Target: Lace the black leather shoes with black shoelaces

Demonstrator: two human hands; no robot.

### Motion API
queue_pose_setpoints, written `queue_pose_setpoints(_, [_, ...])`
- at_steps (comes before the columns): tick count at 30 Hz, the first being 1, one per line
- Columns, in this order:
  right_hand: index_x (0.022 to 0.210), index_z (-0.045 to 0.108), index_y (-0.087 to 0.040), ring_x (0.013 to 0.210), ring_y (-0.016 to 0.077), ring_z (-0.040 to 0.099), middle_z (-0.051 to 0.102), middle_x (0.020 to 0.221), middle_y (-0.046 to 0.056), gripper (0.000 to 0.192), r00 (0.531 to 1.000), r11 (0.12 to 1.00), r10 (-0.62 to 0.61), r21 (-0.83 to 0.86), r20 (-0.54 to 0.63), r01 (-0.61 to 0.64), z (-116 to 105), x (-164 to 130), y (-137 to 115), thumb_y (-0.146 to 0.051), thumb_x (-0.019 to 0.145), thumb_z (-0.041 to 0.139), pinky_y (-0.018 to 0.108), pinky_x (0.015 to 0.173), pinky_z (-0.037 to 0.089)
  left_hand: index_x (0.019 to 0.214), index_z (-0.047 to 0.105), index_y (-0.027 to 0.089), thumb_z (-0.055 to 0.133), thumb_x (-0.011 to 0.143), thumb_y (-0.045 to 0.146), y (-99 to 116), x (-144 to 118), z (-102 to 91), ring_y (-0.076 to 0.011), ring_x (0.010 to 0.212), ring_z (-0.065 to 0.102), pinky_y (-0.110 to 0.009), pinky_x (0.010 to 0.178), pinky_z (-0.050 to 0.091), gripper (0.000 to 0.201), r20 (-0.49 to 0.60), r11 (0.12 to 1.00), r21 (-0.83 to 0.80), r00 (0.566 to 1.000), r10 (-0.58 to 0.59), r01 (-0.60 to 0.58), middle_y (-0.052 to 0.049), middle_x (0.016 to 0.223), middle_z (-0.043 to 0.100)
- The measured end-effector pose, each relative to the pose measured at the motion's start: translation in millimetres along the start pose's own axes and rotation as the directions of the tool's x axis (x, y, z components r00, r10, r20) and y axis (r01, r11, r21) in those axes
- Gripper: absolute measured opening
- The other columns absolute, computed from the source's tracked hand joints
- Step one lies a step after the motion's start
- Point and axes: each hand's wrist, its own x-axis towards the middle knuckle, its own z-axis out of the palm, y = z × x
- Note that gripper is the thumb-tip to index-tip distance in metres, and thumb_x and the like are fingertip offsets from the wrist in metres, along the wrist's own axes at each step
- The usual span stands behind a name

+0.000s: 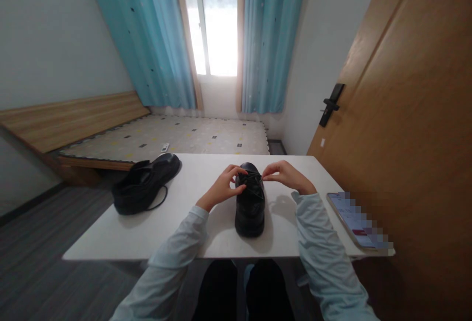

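Observation:
A black lace-up shoe (250, 220) stands upright on the white table, its toe pointing away from me and its heel toward me. My left hand (223, 187) grips it from the left, thumb and fingers on either side of the lacing. On the right of the shoe, my right hand (286, 175) pinches a black shoelace (254, 183) between thumb and fingertips. The exact run of the lace under the fingers is too dark to make out. A second black shoe (138, 190) lies at the table's left side, with a loose lace looping out beside it.
The white table (214, 242) spans the space before me. A phone (350, 220) lies along its right edge. Beyond are a bed (191, 136) with a small white object (164, 147), blue curtains (271, 41) and a window. A wooden door (401, 95) stands close on the right.

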Motion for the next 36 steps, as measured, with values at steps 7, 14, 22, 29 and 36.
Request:
queue_pose_setpoints(7, [0.073, 0.072, -0.013, 0.067, 0.0155, 0.061, 0.069, 0.070, 0.006, 0.021, 0.999, 0.996, -0.014, -0.091, -0.033, 0.011, 1.6, 0.5, -4.7, -0.034, 0.071, 0.070, 0.029, 0.069, 0.048, 0.110, 0.056, 0.022, 0.063, 0.076, 0.022, 0.0, -0.2, -0.2, -0.0168, 0.099, 0.053, -0.027, 0.074, 0.052, 0.034, 0.007, 1.000, 0.002, 1.000, 0.007, -0.007, -0.006, 0.113, 0.050])
queue_pose_setpoints(14, [0.070, 0.072, -0.013, 0.059, 0.0123, 0.055, 0.065, 0.061, 0.003, 0.019, 1.000, 0.991, -0.011, -0.133, -0.026, 0.008, 8.3, 4.1, -5.3, -0.032, 0.067, 0.074, 0.024, 0.058, 0.041, 0.110, 0.055, 0.022, 0.063, 0.076, 0.023, -0.9, -0.6, 0.2, -0.0175, 0.099, 0.054, -0.029, 0.074, 0.052, 0.035, 0.004, 1.000, 0.014, 1.000, 0.013, -0.013, -0.006, 0.113, 0.051])
queue_pose_setpoints(22, [0.070, 0.063, -0.013, 0.046, 0.0102, 0.053, 0.058, 0.055, -0.001, 0.029, 0.997, 0.992, 0.080, 0.101, -0.003, -0.079, 22.6, 7.7, -6.8, -0.039, 0.065, 0.076, 0.021, 0.043, 0.038, 0.111, 0.056, 0.022, 0.063, 0.077, 0.023, 3.6, -0.7, -0.4, -0.0184, 0.102, 0.053, -0.029, 0.077, 0.053, 0.035, -0.013, 0.999, 0.029, 0.999, 0.037, -0.036, -0.007, 0.113, 0.050])
queue_pose_setpoints(29, [0.083, 0.058, -0.016, 0.052, 0.0079, 0.050, 0.053, 0.063, -0.006, 0.016, 0.998, 0.998, 0.000, -0.070, 0.057, 0.004, 26.4, 5.9, -17.3, -0.017, 0.069, 0.066, 0.019, 0.050, 0.039, 0.109, 0.057, 0.021, 0.063, 0.076, 0.022, 1.7, -0.7, 0.2, -0.0184, 0.102, 0.052, -0.029, 0.076, 0.052, 0.033, -0.010, 0.999, 0.027, 0.999, 0.035, -0.035, -0.007, 0.112, 0.050])
queue_pose_setpoints(36, [0.080, 0.064, -0.015, 0.062, 0.0097, 0.046, 0.051, 0.069, -0.002, 0.013, 0.995, 0.853, -0.094, -0.514, 0.017, 0.089, 37.4, 3.6, -39.1, -0.009, 0.069, 0.059, 0.021, 0.059, 0.034, 0.109, 0.057, 0.022, 0.063, 0.076, 0.021, 2.1, -0.3, -1.9, -0.0188, 0.102, 0.052, -0.028, 0.075, 0.052, 0.034, 0.005, 0.999, 0.024, 0.999, 0.037, -0.038, -0.007, 0.112, 0.050])
